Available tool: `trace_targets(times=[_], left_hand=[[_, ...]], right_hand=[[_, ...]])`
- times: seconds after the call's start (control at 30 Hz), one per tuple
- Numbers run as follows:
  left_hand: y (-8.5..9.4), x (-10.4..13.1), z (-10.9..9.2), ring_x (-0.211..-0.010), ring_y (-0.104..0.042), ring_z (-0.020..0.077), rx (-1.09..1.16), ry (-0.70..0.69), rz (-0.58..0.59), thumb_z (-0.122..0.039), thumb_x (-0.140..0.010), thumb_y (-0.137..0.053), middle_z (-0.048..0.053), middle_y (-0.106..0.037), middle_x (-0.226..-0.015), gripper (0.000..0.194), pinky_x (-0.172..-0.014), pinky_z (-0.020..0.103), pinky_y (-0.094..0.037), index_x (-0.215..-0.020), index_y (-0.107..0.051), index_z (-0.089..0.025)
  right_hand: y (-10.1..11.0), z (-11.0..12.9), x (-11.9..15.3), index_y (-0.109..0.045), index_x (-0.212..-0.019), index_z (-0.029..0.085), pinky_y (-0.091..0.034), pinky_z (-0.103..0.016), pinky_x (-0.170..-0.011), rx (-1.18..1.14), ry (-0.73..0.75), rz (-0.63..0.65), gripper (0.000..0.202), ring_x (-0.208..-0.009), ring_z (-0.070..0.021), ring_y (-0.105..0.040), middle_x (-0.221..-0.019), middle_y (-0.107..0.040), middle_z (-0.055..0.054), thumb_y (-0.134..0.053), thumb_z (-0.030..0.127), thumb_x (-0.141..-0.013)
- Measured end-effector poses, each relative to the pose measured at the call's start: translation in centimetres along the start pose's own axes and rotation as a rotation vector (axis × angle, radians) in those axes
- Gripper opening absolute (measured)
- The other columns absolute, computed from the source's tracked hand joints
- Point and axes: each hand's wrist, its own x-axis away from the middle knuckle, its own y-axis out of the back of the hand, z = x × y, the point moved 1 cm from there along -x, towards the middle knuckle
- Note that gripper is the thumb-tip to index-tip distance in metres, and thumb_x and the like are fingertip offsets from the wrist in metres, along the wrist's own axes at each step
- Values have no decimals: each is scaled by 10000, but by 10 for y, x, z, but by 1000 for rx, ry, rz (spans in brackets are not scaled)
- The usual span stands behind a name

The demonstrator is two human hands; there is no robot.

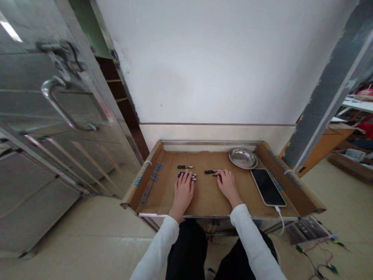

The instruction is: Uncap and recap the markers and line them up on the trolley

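My left hand [184,191] lies with its fingers stretched out over black markers [192,174] on the left part of the cardboard surface. Its fingers touch them and partly hide them. Just beyond, a single black marker [185,167] rests sideways. To the right, my right hand [228,185] is closed, thumb and fingers at a short dark piece [215,175] that looks like a marker's end; the fingers cover the rest. Right beyond those fingertips lies another black marker [210,171].
A round metal dish [243,158] stands at the back right. In front of it lies a phone [267,186] with a white cable [279,217] over the front edge. Raised cardboard sides [145,179] flank the surface; a wall [215,70] stands behind, a metal door [58,101] to the left.
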Motion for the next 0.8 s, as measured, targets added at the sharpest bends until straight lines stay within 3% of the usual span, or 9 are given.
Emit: trace_targets(times=[0.13, 0.23, 0.37, 0.6, 0.8], left_hand=[[12, -27, 19, -1159, -534, 243, 81, 21, -12, -159, -900, -369, 110, -579, -1264, 337, -968, 429, -425, -1157, -583, -203], [14, -45, 43, -984, -589, 230, 146, -15, 93, -167, -881, -415, 106, -658, -1027, 253, -907, 393, -452, -976, -650, -169], [8, -60, 66, -948, -573, 225, 168, -104, 198, -254, -846, -522, 81, -654, -985, 179, -911, 401, -427, -918, -675, -194], [4, -75, 76, -862, -597, 208, 308, -71, 315, -358, -818, -558, 62, -658, -882, 207, -859, 369, -446, -865, -682, -200], [13, -82, 77, -841, -598, 186, 507, -20, 231, -380, -757, -619, 49, -621, -890, 239, -810, 339, -492, -891, -683, -193]], right_hand=[[0, -1, 0, -585, -958, 203, -360, -321, -795, -17, -10, 14, 196, -927, -208, -494, -987, -578, -66, -406, 174, -882], [-2, -2, -1, -588, -955, 206, -362, -322, -789, -12, -8, 8, 197, -922, -209, -495, -980, -578, -67, -407, 178, -883], [-2, -2, -1, -584, -949, 209, -370, -321, -787, 0, -1, -8, 185, -918, -206, -498, -975, -577, -69, -412, 188, -882], [-1, -2, -2, -585, -943, 208, -374, -314, -782, 18, 7, -11, 186, -920, -203, -500, -967, -578, -69, -410, 187, -883], [-3, -4, -1, -587, -943, 208, -368, -318, -795, 2, -4, -22, 190, -910, -202, -498, -971, -575, -65, -408, 196, -883]])
